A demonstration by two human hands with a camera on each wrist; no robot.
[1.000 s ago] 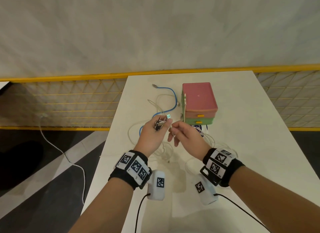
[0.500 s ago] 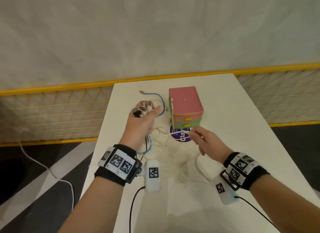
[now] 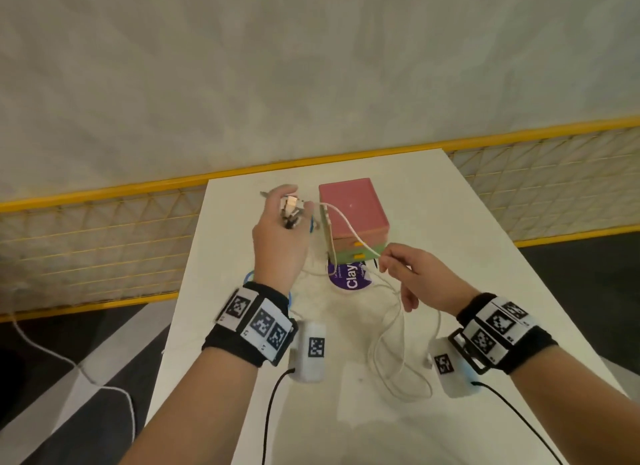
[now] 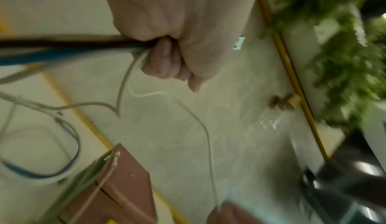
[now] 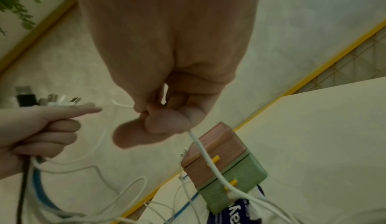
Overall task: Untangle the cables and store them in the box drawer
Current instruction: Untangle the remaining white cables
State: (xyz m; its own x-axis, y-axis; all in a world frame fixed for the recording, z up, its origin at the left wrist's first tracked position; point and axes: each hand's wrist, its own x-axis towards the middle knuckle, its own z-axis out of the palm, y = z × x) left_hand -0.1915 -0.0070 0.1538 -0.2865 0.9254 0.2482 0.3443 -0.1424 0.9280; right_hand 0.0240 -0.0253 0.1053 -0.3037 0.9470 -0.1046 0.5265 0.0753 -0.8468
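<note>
1. Left hand (image 3: pixel 280 243) raised, fisted round a bundle of cable plugs (image 3: pixel 291 210); right hand (image 3: pixel 412 277) pinching a white cable (image 3: pixel 346 227).
2. Box (image 3: pixel 353 219) on table (image 3: pixel 467 257), drawers closed; purple label (image 3: pixel 349 277) reading "Clay" before it.

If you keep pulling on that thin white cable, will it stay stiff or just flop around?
Probably floppy: the white cable sags in a curve between the left hand and the right hand, and its slack lies in loose loops on the table. It looks light, pinched by fingertips alone. It may snag other cables.
</note>
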